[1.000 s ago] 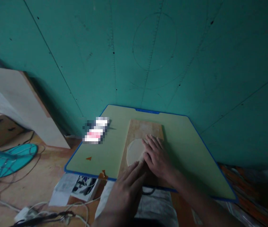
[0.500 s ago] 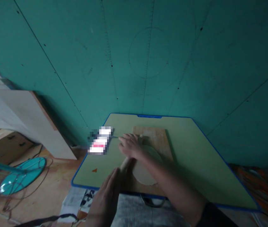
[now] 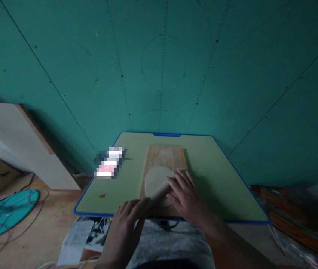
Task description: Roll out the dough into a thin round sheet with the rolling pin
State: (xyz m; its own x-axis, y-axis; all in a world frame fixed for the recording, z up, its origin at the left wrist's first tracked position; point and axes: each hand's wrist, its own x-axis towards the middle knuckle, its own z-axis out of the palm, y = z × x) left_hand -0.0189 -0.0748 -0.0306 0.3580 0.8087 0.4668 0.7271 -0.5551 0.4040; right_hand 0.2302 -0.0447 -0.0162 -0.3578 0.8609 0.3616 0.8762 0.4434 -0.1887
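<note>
A round, flat sheet of pale dough (image 3: pixel 156 178) lies on a wooden board (image 3: pixel 165 155). Across its lower part runs a rolling pin (image 3: pixel 159 191), slanting up to the right. My left hand (image 3: pixel 127 219) has its fingers over the pin's near left end. At the upper right end, my right hand (image 3: pixel 185 189) presses on the pin with its fingers slightly apart. Both palms face down, and the ends of the pin are partly hidden beneath them.
The board rests on a small pale-green table (image 3: pixel 217 183) with a blue rim. A pixelated flat object (image 3: pixel 110 163) lies at its left edge, near an orange scrap (image 3: pixel 102 195). Behind stands a green wall (image 3: pixel 153 74). On the floor at left is a turquoise round base (image 3: pixel 10 209) among cables.
My right hand has moved from the board's left side to its right, swinging the rolling pin's far end across the dough. My left hand stays at the near end. The view has shifted slightly.
</note>
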